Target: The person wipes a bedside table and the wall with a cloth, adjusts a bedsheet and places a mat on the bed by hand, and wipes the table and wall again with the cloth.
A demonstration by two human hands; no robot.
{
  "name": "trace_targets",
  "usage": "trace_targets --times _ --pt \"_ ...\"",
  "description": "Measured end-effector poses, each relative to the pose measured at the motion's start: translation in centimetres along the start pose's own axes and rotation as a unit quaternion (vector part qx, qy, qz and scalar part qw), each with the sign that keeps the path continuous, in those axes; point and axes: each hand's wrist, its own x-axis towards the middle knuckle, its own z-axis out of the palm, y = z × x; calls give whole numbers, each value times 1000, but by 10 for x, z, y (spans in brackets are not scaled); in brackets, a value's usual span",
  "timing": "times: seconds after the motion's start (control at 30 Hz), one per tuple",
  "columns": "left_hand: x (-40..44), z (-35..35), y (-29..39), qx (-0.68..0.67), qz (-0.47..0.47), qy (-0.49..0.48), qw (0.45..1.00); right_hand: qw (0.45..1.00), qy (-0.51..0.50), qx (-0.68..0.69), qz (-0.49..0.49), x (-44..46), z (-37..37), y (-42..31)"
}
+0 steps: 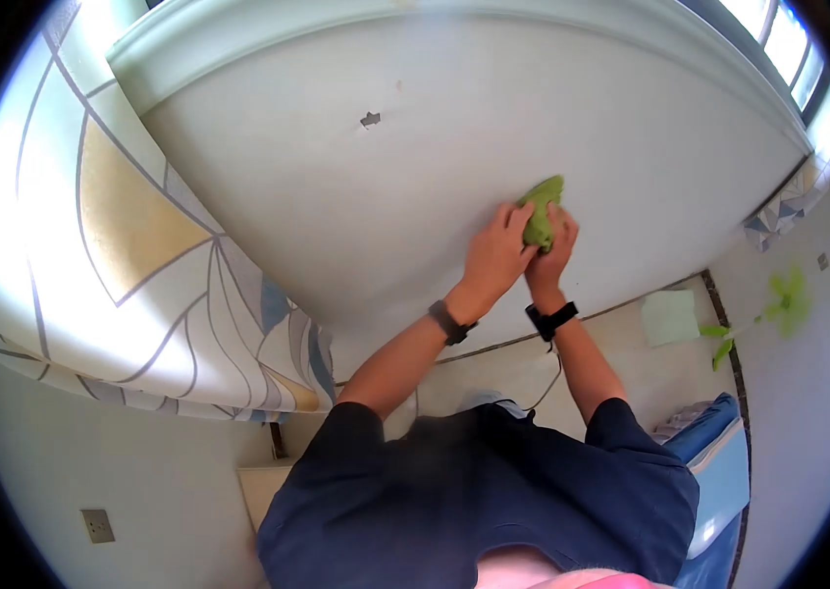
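Note:
A green cloth (540, 218) is bunched between my two hands in front of the white wall panel (337, 196). From the left, my left hand (498, 253) has its fingers closed on the cloth. On the cloth's right side, my right hand (554, 250) curls its fingers around it. The wrists come close together just below the cloth. One corner of the cloth sticks up above the fingers. Whether the cloth touches the panel, I cannot tell.
Above the panel runs a white sill (493, 12). A patterned curtain (140, 226) hangs at left, above a wall socket (98, 525). On the right are a pale green square (670, 318), a green plant (786, 299) and a blue-and-white piece of furniture (719, 481). The panel has a chipped spot (370, 120).

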Motion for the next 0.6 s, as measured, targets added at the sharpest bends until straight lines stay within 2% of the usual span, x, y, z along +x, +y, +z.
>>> trace_targets --times 0.07,0.13,0.27,0.33,0.4,0.47,0.53,0.6 --pt "-24 -1 -16 17 -38 2 999 999 -45 17 -9 -19 6 -7" --pt "-38 -15 -18 47 -31 49 997 996 -74 38 -19 -25 11 -18" --pt "-19 -50 12 20 -67 89 994 991 -86 87 -52 19 17 -46" --pt "3 -62 28 26 -21 143 989 990 -79 91 -79 56 18 -52" --pt "36 -70 44 3 34 220 975 985 -25 102 -140 105 19 -62" --pt "66 -82 55 20 80 255 964 980 8 109 -169 148 17 -77" --pt "83 -92 70 48 98 259 960 974 24 133 -183 172 18 -79" --pt "81 -94 83 30 70 249 966 974 36 145 -169 170 11 -93"
